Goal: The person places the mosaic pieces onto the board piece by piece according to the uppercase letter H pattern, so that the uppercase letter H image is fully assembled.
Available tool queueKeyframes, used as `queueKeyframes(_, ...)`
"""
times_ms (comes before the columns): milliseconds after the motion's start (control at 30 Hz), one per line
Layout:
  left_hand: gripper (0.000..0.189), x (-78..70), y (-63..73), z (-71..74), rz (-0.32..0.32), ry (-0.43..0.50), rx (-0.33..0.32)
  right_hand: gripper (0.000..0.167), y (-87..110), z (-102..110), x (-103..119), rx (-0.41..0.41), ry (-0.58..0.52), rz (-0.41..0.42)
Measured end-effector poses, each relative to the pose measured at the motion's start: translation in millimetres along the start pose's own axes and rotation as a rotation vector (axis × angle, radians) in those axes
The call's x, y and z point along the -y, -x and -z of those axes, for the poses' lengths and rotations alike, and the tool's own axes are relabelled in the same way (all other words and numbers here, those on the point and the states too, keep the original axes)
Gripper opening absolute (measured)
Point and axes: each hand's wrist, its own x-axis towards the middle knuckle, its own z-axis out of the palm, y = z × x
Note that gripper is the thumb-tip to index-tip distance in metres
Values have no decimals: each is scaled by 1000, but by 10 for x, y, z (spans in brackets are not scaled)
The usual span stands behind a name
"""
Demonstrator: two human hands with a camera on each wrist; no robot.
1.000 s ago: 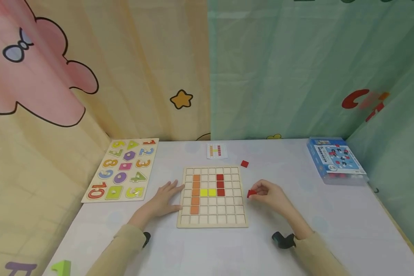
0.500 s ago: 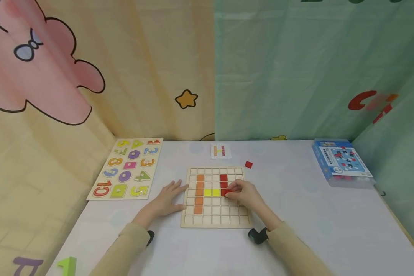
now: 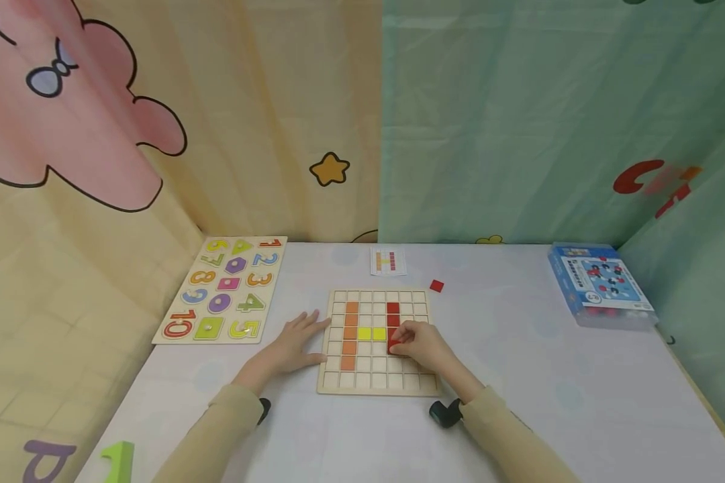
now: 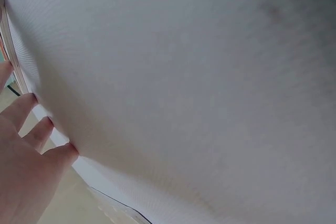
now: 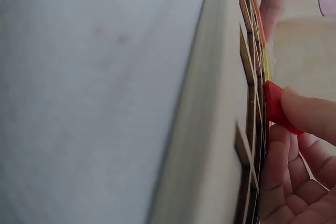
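Observation:
A pale wooden grid board (image 3: 378,380) lies flat before me. Set in it are a column of several orange tiles (image 3: 350,333), two yellow tiles (image 3: 371,333) and a column of red tiles (image 3: 393,308). My right hand (image 3: 425,345) pinches a red square tile (image 5: 276,100) between thumb and fingers, at the cell just below that red column. In the right wrist view the tile is tilted against the board's surface; its lower part is hidden by the fingers. With fingers spread, my left hand (image 3: 286,349) rests against the board's left edge.
Behind the board lie a small pattern card (image 3: 389,261) and one loose red tile (image 3: 437,286). A number puzzle board (image 3: 268,292) is at the left, a blue box (image 3: 604,282) at the right. A green block (image 3: 119,463) stands front left.
My right hand has carried the red tile leftward from beside the board onto the grid, then slightly down the red column. My left hand stays at the board's left edge.

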Motion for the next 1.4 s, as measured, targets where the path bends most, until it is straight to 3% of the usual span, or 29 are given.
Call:
queueKeyframes(300, 78, -6, -7, 6, -3, 9, -5, 14, -10, -5, -4, -1, 16, -16)
queueKeyframes(633, 78, -14, -7, 6, 0, -1, -5, 11, -24, -20, 2, -28, 93, 20)
queueKeyframes(1000, 79, -11, -13, 13, 6, -4, 0, 19, -2, -34, 38, -56, 163, 26)
queueKeyframes(1233, 78, -8, -6, 6, 15, 8, -11, 17, -54, 56, -11, -7, 90, 5)
queueKeyframes(1400, 78, -8, -8, -8, 12, 10, -15, 16, -156, 318, -106, 1, 9, -53)
